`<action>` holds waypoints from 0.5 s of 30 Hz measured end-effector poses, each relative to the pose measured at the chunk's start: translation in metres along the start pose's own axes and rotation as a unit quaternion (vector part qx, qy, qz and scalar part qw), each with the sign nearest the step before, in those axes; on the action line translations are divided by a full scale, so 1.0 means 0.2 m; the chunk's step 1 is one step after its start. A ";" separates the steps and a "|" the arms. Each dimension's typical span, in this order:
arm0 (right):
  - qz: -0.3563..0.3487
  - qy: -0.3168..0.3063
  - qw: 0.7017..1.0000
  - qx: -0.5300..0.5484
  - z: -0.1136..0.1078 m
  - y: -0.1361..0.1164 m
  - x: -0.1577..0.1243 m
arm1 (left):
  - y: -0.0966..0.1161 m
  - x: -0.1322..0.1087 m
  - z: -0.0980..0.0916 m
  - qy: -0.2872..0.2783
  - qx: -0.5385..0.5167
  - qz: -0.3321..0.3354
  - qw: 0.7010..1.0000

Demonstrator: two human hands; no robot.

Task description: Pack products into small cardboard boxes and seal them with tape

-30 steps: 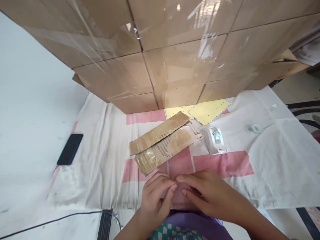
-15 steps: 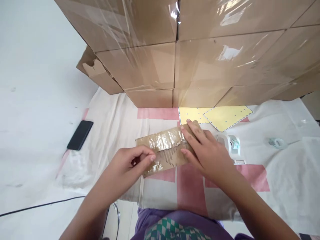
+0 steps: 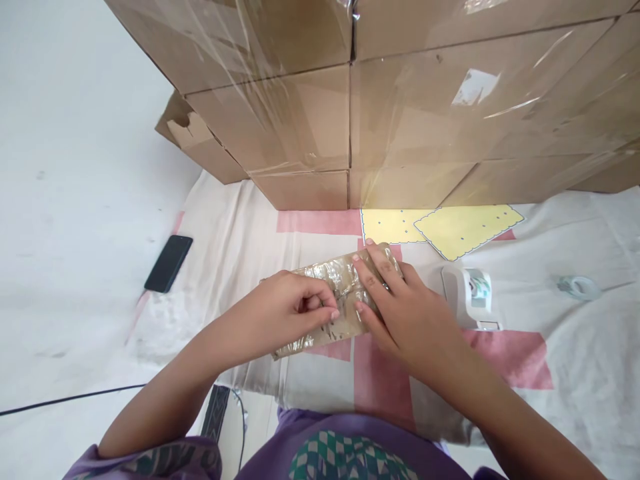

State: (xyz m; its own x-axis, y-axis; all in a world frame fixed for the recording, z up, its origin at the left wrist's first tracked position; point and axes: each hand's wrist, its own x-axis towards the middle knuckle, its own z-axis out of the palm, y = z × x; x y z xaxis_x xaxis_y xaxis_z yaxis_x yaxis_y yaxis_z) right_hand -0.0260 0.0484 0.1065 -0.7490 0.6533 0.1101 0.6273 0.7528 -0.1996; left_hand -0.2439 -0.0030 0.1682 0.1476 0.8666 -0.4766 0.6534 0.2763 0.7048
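A flat brown cardboard piece (image 3: 350, 325) lies tilted on the cloth, its surface wrapped in shiny, wrinkled tape. My left hand (image 3: 303, 308) is over its left and middle part, thumb and forefinger pinched together close to the surface. Whatever sits in that pinch is too small or hidden to make out. On the right end of the cardboard rests my right hand (image 3: 407, 310), fingers spread flat across it and reaching its far edge, thumb on the near part. A few short dark marks show on the cardboard by the left fingertips.
Stacked cardboard boxes (image 3: 300, 123) under clear film rise at the back. Two yellow scalloped sheets (image 3: 467, 230) lie before them. To the right are a white tape dispenser (image 3: 465, 297) and a clear tape roll (image 3: 583, 287). A black phone (image 3: 169, 263) is at left.
My left hand has moved right across the cardboard, still pinched, and now covers more of its middle. My right hand stays spread on the right end. The view has shifted slightly.
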 end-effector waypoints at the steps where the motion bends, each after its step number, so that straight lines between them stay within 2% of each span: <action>1: 0.002 -0.005 1.000 0.006 0.00 0.00 0.00 | 0.00 0.00 0.01 0.005 -0.003 0.001 1.000; 9: -0.009 -0.003 0.998 0.057 0.00 0.03 0.00 | 0.03 0.08 0.04 0.017 -0.005 0.001 1.000; 15: -0.021 -0.052 0.994 0.095 -0.05 0.08 0.00 | 0.05 0.10 0.06 0.044 -0.030 -0.028 0.998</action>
State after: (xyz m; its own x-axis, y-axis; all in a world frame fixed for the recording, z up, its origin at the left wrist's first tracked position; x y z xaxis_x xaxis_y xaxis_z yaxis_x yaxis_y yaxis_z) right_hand -0.0142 0.0622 0.1129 -0.7980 0.6022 0.0221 0.5511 0.7441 -0.3775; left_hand -0.2246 0.0122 0.1590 0.0442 0.8817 -0.4697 0.6127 0.3474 0.7099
